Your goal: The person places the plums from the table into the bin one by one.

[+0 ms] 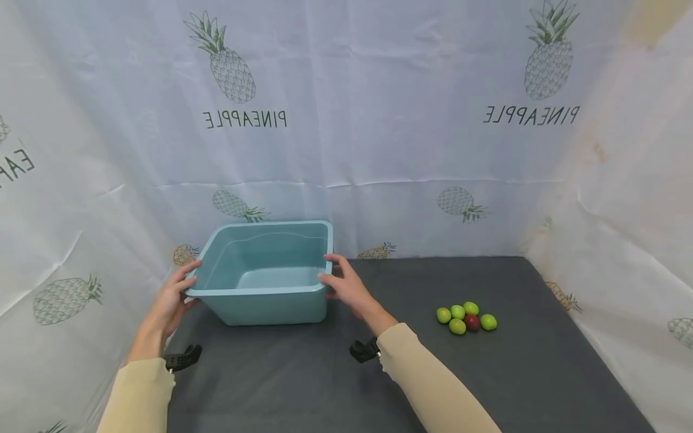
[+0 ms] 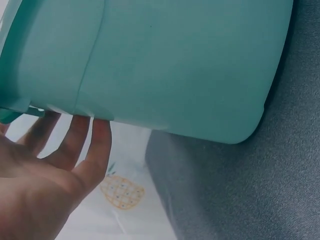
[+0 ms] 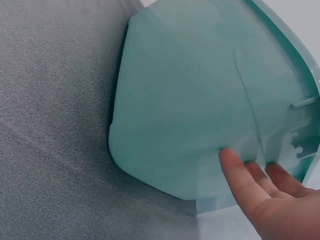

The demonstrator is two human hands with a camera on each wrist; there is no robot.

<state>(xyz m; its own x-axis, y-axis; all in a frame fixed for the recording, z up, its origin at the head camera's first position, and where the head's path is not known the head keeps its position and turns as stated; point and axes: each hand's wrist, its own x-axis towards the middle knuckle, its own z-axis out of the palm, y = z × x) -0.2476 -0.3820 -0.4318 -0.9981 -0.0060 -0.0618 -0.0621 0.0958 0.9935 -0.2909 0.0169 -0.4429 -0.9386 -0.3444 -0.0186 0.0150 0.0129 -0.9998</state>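
Note:
A light blue-green plastic tub point(image 1: 265, 310) stands at the back left of the dark tabletop, its inside bare. My left hand point(image 1: 169, 304) holds it by the rim at the left end. In the left wrist view the fingers point(image 2: 100, 142) lie against its outer wall. On the opposite end, my right hand point(image 1: 353, 293) grips the right rim, some fingertips over the edge. Seen from the right wrist, fingers point(image 3: 240, 175) touch the outside wall below the rim.
Several small green fruits point(image 1: 457, 326) and one dark red fruit point(image 1: 472, 323) lie grouped on the dark tablecloth point(image 1: 541, 373) at the right. A white curtain point(image 1: 379, 150) printed with pineapples hangs behind the table and at both sides.

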